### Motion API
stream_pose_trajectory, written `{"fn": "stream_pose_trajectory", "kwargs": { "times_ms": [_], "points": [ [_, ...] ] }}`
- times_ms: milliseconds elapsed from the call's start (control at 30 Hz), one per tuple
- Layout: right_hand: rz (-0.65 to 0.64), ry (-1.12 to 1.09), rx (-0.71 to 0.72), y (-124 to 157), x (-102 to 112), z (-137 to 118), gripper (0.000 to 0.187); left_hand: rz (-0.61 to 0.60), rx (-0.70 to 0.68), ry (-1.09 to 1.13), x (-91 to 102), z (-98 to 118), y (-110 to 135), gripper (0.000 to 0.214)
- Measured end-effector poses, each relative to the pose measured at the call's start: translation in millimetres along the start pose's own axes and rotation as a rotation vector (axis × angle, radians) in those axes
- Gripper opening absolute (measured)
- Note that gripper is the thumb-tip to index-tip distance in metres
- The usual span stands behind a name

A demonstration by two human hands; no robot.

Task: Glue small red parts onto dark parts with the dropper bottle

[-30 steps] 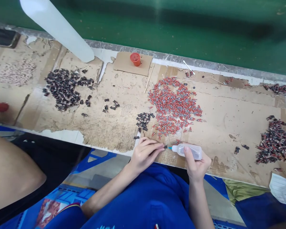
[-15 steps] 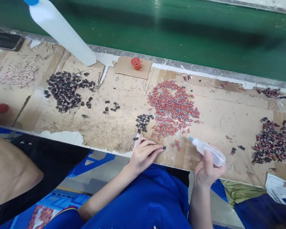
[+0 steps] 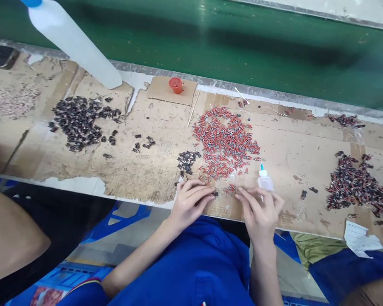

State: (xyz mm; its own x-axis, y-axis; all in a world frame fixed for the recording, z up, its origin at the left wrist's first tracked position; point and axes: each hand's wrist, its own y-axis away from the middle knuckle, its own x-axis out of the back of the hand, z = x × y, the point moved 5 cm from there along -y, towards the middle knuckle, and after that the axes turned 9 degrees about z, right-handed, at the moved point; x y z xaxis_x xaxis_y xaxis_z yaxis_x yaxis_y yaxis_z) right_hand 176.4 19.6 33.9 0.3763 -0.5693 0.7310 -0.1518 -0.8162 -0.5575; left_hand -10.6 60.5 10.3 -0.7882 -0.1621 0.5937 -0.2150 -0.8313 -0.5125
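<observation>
Centrally: left hand [image 3: 189, 205] pinches one small black piece [image 3: 215, 194]; right hand [image 3: 261, 213] nears loose red pieces [image 3: 231, 188], its grip unclear; squeeze bottle [image 3: 266, 182] just beyond, far side.

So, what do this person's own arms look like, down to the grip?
The left grip and right grip are bare hands, with no glove, ring or watch showing. The left forearm and right forearm are uncovered too. The blue left sleeve has thin yellow and red edging; the right sleeve is out of view.
</observation>
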Motion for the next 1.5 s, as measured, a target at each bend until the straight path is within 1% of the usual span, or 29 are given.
{"fn": "stream_pose_trajectory", "kwargs": {
  "times_ms": [67, 133, 200, 233, 300, 367, 467, 533, 600, 667, 800, 900, 1067, 1200, 1300, 1367, 1500],
  "points": [
    [-0.095, 0.022, 0.003, -1.7, -5.1, -2.4, 0.01, -0.007, -0.001, -0.005, -0.5, -0.2, 0.7, 0.008],
    [-0.131, 0.062, -0.009, -3.3, -6.0, -2.1, 0.009, -0.014, 0.0, -0.007, -0.7, -0.4, 0.7, 0.008],
    [-0.136, 0.069, -0.03, -4.3, -4.0, -3.3, 0.012, -0.01, -0.001, 0.003, -0.3, -0.3, 0.3, 0.007],
    [-0.126, 0.039, -0.045, -4.3, -2.5, -5.6, 0.011, -0.005, -0.002, 0.01, -0.1, 0.0, 0.0, 0.007],
    [-0.085, -0.093, -0.103, -3.0, -0.6, -13.7, 0.009, 0.008, -0.003, 0.018, 0.3, 0.6, -0.5, 0.005],
    [-0.052, -0.282, -0.237, 1.5, -3.9, -22.7, 0.006, 0.025, -0.008, 0.017, 0.8, 1.8, -0.8, 0.005],
    [-0.059, -0.538, -0.574, 15.1, -20.4, -31.1, 0.009, 0.053, -0.017, 0.034, 2.5, 4.1, -1.3, 0.006],
    [-0.087, -0.687, -0.778, 23.8, -32.6, -34.6, 0.013, 0.064, -0.018, 0.063, 4.1, 5.0, -1.6, 0.006],
    [-0.116, -0.796, -0.902, 27.7, -40.0, -36.7, 0.016, 0.068, -0.019, 0.082, 6.1, 5.6, -1.8, 0.006],
    [-0.129, -0.848, -0.963, 27.2, -41.8, -36.6, 0.018, 0.073, -0.011, 0.088, 8.2, 5.6, -1.6, 0.005],
    [-0.135, -0.871, -1.038, 25.0, -39.7, -34.6, 0.023, 0.07, 0.026, 0.108, 11.8, 7.4, -1.6, 0.006],
    [-0.122, -0.888, -1.065, 25.5, -38.4, -35.9, 0.024, 0.071, 0.011, 0.112, 15.4, 13.6, -3.0, 0.006],
    [0.006, -0.851, -1.052, 26.5, -32.0, -39.8, 0.021, 0.083, -0.012, 0.12, 22.0, 24.9, -7.6, 0.007],
    [0.099, -0.867, -1.075, 30.4, -29.1, -40.1, 0.019, 0.092, 0.026, 0.15, 24.6, 30.6, -11.9, 0.008],
    [0.153, -0.894, -1.092, 33.8, -28.2, -37.7, 0.016, 0.078, 0.097, 0.226, 23.6, 32.8, -13.6, 0.007],
    [0.194, -0.882, -1.09, 35.3, -26.6, -35.9, 0.017, 0.064, 0.174, 0.306, 21.5, 32.7, -12.9, 0.01],
    [0.25, -0.803, -1.02, 34.1, -20.4, -36.2, 0.017, 0.026, 0.428, 0.464, 14.3, 28.3, -8.5, 0.02]
  ]
}}
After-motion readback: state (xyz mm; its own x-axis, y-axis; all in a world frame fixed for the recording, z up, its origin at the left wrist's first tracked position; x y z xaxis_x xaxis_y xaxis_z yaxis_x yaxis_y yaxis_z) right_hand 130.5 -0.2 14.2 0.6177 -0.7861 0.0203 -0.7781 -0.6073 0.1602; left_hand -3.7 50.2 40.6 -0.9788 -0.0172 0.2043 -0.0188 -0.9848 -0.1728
